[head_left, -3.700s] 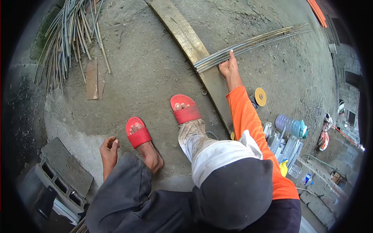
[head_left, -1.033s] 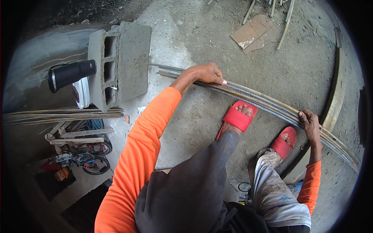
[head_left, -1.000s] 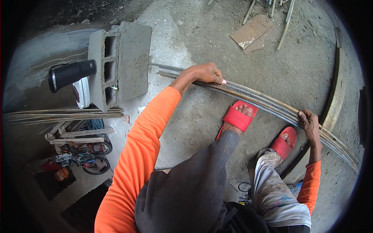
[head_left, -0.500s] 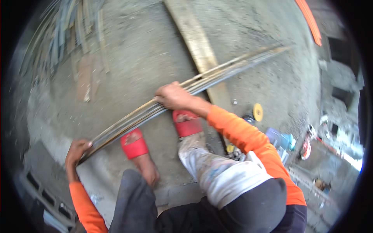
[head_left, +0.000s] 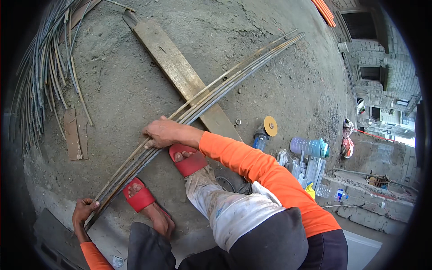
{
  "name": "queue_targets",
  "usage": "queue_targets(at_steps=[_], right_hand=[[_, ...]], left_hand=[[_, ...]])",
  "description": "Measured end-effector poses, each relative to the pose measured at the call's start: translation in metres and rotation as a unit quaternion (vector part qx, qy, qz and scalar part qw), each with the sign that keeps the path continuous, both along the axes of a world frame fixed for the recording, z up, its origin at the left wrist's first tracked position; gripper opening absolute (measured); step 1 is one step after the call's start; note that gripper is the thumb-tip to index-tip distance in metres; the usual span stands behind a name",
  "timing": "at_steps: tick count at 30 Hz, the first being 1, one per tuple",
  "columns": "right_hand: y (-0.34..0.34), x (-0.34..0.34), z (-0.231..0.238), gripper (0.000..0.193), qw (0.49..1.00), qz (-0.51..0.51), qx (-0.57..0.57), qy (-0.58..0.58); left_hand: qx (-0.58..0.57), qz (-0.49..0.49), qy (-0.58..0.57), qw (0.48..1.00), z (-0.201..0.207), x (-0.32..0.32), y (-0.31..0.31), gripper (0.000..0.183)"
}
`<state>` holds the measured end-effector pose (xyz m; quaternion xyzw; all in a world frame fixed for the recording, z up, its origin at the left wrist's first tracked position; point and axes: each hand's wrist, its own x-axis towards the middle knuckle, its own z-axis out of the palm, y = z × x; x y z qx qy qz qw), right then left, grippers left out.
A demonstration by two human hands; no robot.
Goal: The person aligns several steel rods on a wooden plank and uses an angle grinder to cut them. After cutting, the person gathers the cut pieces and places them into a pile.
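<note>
Fingers (head_left: 150, 128) of the right hand (head_left: 166, 132) are curled over a bundle of metal rods (head_left: 200, 107) partway along, and the left hand (head_left: 83, 212) has its fingers clamped on the lower-left end, thumb pressed to the side. So yeah, the bundle runs on a slant, past the toes of two red slides (head_left: 191, 165), across a wooden plank (head_left: 173, 63), then out over the gritty floor (head_left: 135, 81). Can't really tell if it's actually touching the plank. Right of the plank there's a blue power tool (head_left: 260, 141) with a yellow disc (head_left: 270, 126), plus a small ring (head_left: 238, 121) near it and a see-through bottle (head_left: 306, 146) with a teal cap. Big messy rod pile (head_left: 49, 67) upper left, brown cardboard (head_left: 72, 135) just beside it.
</note>
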<state>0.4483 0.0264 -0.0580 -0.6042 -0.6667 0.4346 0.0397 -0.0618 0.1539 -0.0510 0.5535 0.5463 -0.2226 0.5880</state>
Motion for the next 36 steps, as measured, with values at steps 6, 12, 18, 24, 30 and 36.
queue_targets(at_steps=[6,12,18,24,30,36], right_hand=[[-0.001,0.113,0.003,0.051,0.995,-0.064,-0.068,-0.026],[0.011,0.092,0.009,0.062,0.991,-0.032,-0.126,0.014],[0.010,0.088,0.009,0.040,0.985,-0.068,-0.159,0.017],[0.007,0.088,0.002,0.052,0.978,-0.088,-0.175,0.077],[0.013,0.071,-0.002,0.057,0.983,-0.060,-0.163,0.063],[0.012,0.046,0.002,0.058,0.987,-0.058,-0.144,0.051]], left_hand=[[-0.042,-0.067,-0.098,0.992,-0.014,0.133,0.010,0.028],[-0.007,-0.207,-0.132,0.969,-0.022,0.198,-0.007,0.039],[-0.038,-0.152,-0.126,0.980,-0.033,0.184,-0.010,0.045],[-0.066,-0.110,-0.131,0.983,-0.042,0.154,-0.013,0.041],[-0.074,-0.104,-0.132,0.983,-0.051,0.130,-0.010,0.040],[-0.076,-0.069,-0.143,0.984,-0.041,0.104,-0.008,0.038]])
